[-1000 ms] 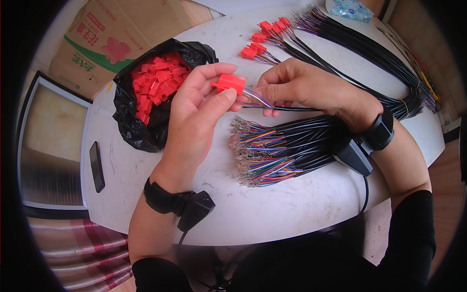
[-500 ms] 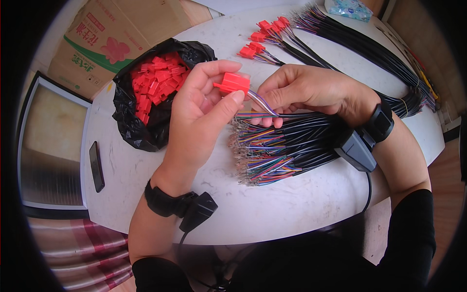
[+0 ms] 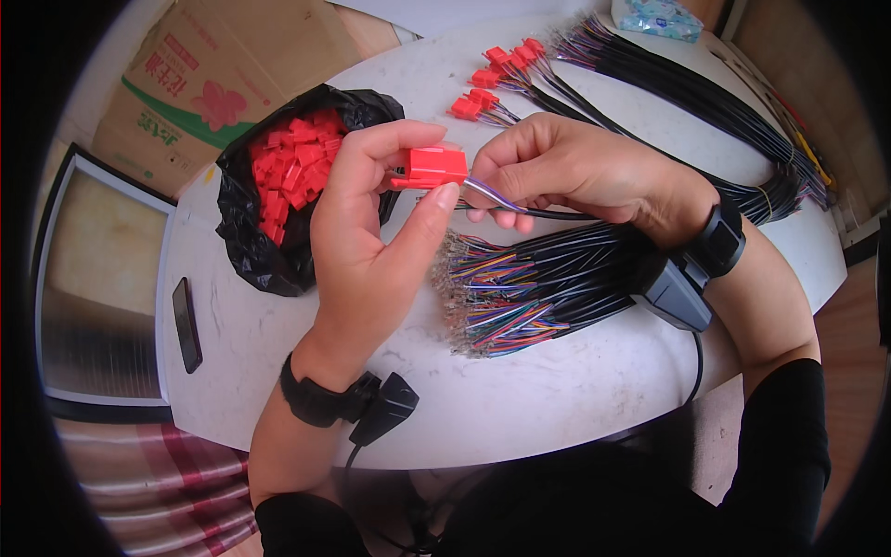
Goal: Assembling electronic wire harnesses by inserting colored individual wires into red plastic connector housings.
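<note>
Between the thumb and fingers of my left hand (image 3: 367, 213) is a red plastic connector housing (image 3: 436, 166). My right hand (image 3: 566, 172) pinches the thin coloured wires (image 3: 492, 195) that meet the connector's right side; their black cable (image 3: 561, 214) runs back under my palm. Whether the wire ends sit fully inside the housing is hidden. Just below my hands lies a thick bundle of black cables (image 3: 594, 269), its bare coloured wire ends and metal tips fanned out to the left.
A black plastic bag (image 3: 255, 255) full of red connectors stands left of my hands. A phone (image 3: 187, 325) lies near the table's left edge. Farther back are cables with red connectors (image 3: 497, 70), another cable bundle (image 3: 687, 93) and a blue packet (image 3: 659, 19). A cardboard box (image 3: 200, 84) stands beyond.
Both hands have shifted slightly left with the connector and its wires. The connector has turned a little, showing more of its broad face, and the held cable has come away from the bundle.
</note>
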The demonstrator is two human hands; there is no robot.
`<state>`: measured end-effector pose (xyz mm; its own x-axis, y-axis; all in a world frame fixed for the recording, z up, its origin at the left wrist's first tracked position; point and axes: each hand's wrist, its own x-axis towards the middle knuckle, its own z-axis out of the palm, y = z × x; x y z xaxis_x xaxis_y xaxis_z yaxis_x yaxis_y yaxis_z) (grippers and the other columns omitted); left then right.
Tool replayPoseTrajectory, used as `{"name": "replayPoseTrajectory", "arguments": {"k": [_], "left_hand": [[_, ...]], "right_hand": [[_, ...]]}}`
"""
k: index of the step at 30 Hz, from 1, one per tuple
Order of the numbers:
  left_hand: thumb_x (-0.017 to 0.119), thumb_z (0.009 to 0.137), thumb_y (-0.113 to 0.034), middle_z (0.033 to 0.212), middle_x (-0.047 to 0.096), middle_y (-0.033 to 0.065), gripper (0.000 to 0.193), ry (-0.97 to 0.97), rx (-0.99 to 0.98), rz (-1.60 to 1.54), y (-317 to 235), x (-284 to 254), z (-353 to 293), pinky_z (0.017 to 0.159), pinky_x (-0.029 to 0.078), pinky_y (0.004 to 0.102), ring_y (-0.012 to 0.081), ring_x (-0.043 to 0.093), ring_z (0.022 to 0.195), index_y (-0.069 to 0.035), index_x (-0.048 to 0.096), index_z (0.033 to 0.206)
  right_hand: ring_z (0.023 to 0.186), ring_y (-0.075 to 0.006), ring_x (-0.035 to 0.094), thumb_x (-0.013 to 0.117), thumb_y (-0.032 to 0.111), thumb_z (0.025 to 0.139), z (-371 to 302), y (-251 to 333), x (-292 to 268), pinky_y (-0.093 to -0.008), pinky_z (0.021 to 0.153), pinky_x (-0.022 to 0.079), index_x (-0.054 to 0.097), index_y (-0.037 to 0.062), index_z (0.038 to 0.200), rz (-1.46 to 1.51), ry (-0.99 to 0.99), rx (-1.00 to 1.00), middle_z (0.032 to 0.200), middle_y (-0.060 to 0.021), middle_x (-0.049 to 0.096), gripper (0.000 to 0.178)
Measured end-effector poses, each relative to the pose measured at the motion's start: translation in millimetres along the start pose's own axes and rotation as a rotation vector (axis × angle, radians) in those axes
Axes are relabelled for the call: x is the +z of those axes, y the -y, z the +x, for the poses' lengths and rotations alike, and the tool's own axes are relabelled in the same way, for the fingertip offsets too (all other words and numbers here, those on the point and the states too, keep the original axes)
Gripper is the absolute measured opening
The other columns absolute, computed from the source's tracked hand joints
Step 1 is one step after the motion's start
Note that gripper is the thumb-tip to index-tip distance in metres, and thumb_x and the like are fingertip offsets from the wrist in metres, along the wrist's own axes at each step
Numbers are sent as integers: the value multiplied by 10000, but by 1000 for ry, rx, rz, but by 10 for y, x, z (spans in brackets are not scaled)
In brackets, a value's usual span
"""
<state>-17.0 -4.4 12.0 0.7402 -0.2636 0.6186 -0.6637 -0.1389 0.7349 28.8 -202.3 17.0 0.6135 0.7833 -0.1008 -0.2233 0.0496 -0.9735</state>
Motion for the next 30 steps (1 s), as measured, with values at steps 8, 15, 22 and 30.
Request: {"name": "replayPoseTrajectory", "arguments": {"k": [8, 15, 22, 30], "left_hand": [[551, 816, 50, 964, 565, 60, 284, -10, -94, -35, 44, -18, -25, 841, 421, 246, 107, 544, 904, 23, 504, 1095], [550, 813, 44, 966, 569, 63, 262, -40, -107, -12, 104, -31, -17, 844, 420, 250, 114, 547, 910, 23, 510, 1071], [552, 813, 43, 952, 581, 68, 245, -71, -111, 10, 118, -25, -27, 827, 424, 248, 115, 558, 890, 20, 515, 1054], [550, 823, 13, 921, 594, 51, 224, -40, -136, 81, 126, -45, -20, 789, 426, 234, 100, 562, 858, 2, 531, 1046]], "right_hand": [[673, -66, 571, 578, 102, 881, 70, -108, -21, -209, 664, 480, 632, -29, 897, -314, -137, -223, 757, -36, 626, 142], [697, -57, 549, 605, 106, 865, 76, -138, -63, -202, 661, 440, 665, -11, 887, -329, -282, -263, 743, -8, 617, 133], [641, -34, 489, 652, 161, 844, 90, -144, -64, -187, 585, 376, 687, 28, 865, -257, -332, -268, 712, 22, 601, 139], [623, -18, 469, 639, 139, 842, 84, -125, -32, -176, 562, 355, 659, 59, 896, -188, -354, -264, 708, 41, 571, 99]]}}
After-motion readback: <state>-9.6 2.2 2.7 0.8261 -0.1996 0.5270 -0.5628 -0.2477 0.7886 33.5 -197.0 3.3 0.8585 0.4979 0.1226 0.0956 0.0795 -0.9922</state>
